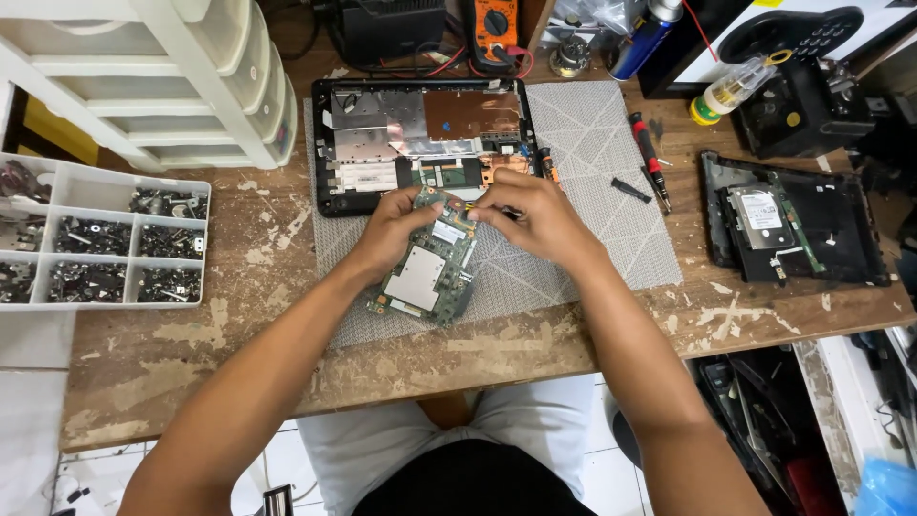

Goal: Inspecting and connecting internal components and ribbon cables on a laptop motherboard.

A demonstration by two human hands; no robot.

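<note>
A green circuit board (427, 270) with a silver shield lies tilted on a grey patterned mat (592, 191). My left hand (392, 227) grips the board's upper left edge. My right hand (533, 215) pinches the board's top right corner, with a thin dark tool partly showing between its fingers. Just beyond both hands lies an opened black laptop shell (420, 139) with copper and silver foil inside.
A white compartment tray (105, 248) of screws and small metal parts sits at left, under white drawers (162, 76). A red-handled screwdriver (650, 158) lies on the mat's right. Another opened device with a hard drive (788, 225) is at right. A multimeter (494, 29) and bottles stand behind.
</note>
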